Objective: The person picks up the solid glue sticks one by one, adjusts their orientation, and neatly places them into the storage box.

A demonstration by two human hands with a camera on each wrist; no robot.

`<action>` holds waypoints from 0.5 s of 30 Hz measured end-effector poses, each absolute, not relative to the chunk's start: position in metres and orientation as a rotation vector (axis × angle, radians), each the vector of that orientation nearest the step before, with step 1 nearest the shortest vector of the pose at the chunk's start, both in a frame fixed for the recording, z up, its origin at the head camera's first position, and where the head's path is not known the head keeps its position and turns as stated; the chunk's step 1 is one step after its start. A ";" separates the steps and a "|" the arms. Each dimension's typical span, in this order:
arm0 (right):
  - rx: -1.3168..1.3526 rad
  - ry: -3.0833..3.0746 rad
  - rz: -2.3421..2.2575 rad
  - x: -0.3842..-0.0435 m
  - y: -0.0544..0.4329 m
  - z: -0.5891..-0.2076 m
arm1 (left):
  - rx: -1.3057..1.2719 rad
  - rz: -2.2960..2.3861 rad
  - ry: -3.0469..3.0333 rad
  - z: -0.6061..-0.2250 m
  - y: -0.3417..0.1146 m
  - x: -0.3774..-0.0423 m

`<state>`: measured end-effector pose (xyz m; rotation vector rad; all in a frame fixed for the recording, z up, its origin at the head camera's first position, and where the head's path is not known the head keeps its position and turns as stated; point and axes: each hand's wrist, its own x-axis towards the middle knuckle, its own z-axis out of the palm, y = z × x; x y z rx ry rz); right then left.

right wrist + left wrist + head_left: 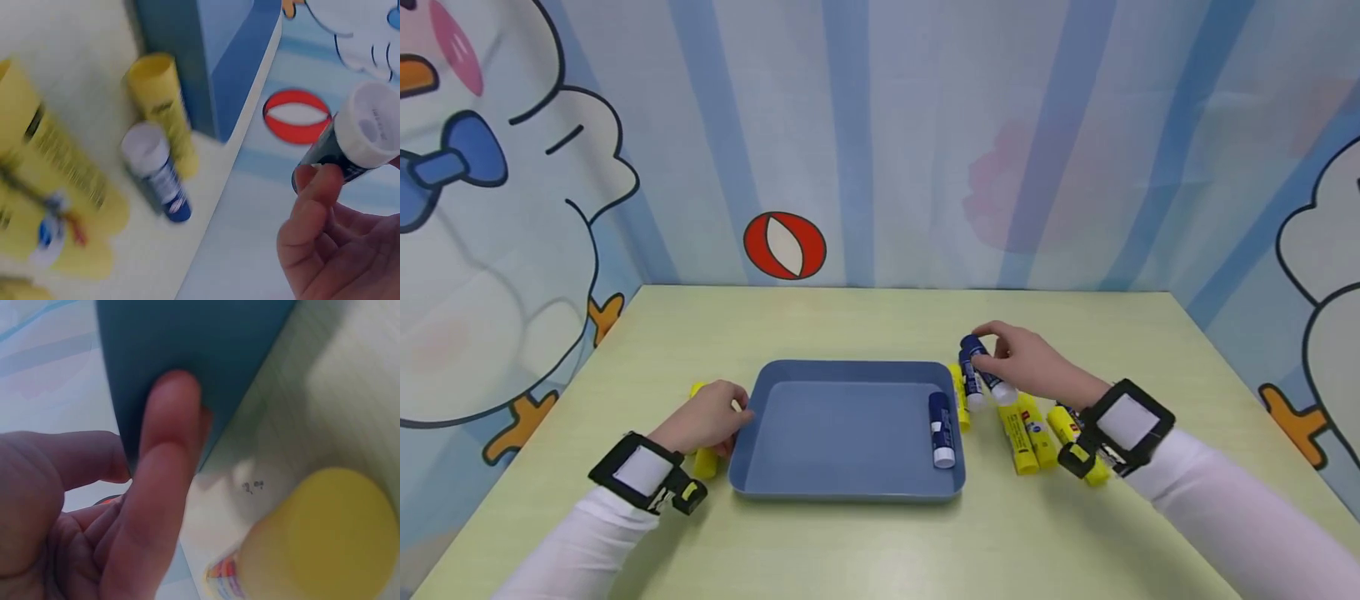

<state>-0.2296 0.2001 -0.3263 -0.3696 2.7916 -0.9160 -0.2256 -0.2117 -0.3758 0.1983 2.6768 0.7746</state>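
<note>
My right hand (1026, 358) pinches a dark blue glue stick with a white end (997, 385) between thumb and fingers, raised beyond the tray's right side. Below it, a second blue glue stick (159, 169) lies on the table beside a yellow one (164, 106). My left hand (715, 414) grips the left rim of the blue-grey tray (842, 433), with fingers against the outer wall (194, 337). One blue glue stick (941, 429) lies inside the tray, along its right wall. Partly under the left hand is a yellow glue stick (704, 462).
Several yellow glue sticks (1017, 439) lie on the table right of the tray, some partly hidden by the right wrist's camera mount (1126, 425). A dark blue item shows among them. A printed cartoon backdrop (910, 167) stands behind the pale table (865, 550).
</note>
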 end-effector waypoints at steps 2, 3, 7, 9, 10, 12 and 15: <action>-0.431 2.783 -0.928 -0.228 0.186 -0.326 | 0.200 0.770 2.679 -0.375 -0.211 -0.226; -0.459 2.773 -0.937 -0.228 0.179 -0.326 | 0.200 0.768 2.680 -0.375 -0.210 -0.226; -0.531 2.747 -0.911 -0.225 0.152 -0.332 | 0.196 0.771 2.678 -0.374 -0.208 -0.227; -0.542 2.750 -0.867 -0.223 0.140 -0.337 | 0.197 0.775 2.675 -0.374 -0.208 -0.226; -0.546 2.757 -0.832 -0.222 0.135 -0.341 | 0.199 0.777 2.674 -0.374 -0.207 -0.226; -0.542 2.770 -0.761 -0.220 0.125 -0.347 | 0.203 0.779 2.676 -0.374 -0.207 -0.226; -0.533 2.778 -0.669 -0.218 0.113 -0.357 | 0.205 0.779 2.678 -0.374 -0.206 -0.226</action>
